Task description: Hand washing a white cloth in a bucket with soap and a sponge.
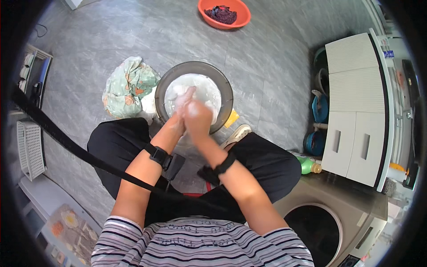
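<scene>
My left hand [183, 101] and my right hand [199, 115] meet over a grey basin [227, 91] on the floor between my feet. White suds coat both hands. White cloth [211, 108] shows beside my curled, blurred right hand, which seems to grip part of it. More white fabric lies in the cloudy, soapy water [200, 81]. My left fingers point away from me against the right hand; whether they hold cloth is hidden by suds and blur.
Left of the basin lies a green patterned cloth [125, 88], with white fabric [149, 103] beside it. A yellow packet [232, 118] touches the floor at right. Farther off, an orange basin [245, 16] holds dark clothing [222, 16]. A green bottle [308, 166] stands near the white cabinet [353, 93].
</scene>
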`<action>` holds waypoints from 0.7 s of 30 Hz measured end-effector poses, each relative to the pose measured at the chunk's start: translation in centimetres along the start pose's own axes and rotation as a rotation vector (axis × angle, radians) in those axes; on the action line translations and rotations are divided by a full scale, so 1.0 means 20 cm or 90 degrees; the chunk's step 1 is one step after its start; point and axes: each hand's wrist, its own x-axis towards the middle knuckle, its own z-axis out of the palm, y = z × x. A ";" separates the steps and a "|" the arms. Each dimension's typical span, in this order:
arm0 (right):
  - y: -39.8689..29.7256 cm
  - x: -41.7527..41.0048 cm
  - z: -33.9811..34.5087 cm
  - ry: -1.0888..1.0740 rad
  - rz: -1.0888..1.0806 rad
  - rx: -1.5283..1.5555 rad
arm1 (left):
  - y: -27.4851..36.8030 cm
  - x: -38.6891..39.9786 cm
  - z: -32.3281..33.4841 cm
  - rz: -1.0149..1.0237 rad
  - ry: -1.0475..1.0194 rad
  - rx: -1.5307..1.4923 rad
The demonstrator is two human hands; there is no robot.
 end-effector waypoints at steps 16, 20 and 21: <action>0.05 0.12 -0.03 -0.019 0.116 -0.091 | -0.09 -0.08 0.09 0.060 0.011 0.020; 0.19 0.20 -0.06 0.065 0.183 -0.181 | -0.18 -0.07 0.18 0.181 0.085 -0.040; 0.16 0.18 -0.05 0.064 0.182 -0.180 | -0.16 -0.08 0.19 0.138 0.093 -0.030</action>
